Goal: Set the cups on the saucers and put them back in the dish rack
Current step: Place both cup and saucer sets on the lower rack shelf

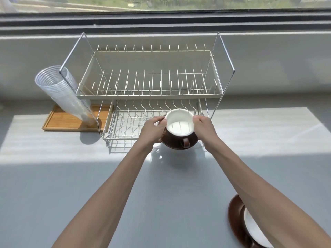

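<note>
Gripping the cup (180, 125) on its saucer (174, 144), my left hand (152, 129) and right hand (204, 128) hold both, seemingly just above the dish rack (125, 136) lower tier's front edge.

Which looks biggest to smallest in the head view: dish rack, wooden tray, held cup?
1. Dish rack, by far the largest.
2. Wooden tray, partly hidden behind the rack and the stacked plastic cups.
3. Held cup, smallest, though nearer the camera.
</note>
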The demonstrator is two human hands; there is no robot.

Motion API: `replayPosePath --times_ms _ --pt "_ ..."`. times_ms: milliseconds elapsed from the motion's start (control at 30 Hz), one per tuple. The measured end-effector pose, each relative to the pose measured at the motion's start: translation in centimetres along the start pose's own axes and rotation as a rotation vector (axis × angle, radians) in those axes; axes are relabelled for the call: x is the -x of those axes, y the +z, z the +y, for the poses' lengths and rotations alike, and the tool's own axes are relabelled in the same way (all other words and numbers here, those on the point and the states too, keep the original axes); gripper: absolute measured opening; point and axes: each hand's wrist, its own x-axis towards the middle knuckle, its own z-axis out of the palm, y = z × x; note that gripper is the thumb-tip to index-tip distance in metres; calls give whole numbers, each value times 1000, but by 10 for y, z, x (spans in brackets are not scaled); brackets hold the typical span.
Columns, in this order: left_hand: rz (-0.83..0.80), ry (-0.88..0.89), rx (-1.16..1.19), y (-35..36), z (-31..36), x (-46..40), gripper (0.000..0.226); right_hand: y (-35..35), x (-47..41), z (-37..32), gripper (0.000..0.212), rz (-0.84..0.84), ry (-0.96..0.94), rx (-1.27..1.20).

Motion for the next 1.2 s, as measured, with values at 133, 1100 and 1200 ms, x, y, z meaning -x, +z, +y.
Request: replayPosePath --times_ms 133,1100,1200 --pt "23 -15 50 6 6 -26 23 6 -24 -3 31 34 -18 -7" --pt "-109 15 -352 14 16 -68 50 12 -51 -7 31 -37 43 222" --pt "-149 -3 -418 8 20 -52 48 6 -38 -10 43 -108 39 339"
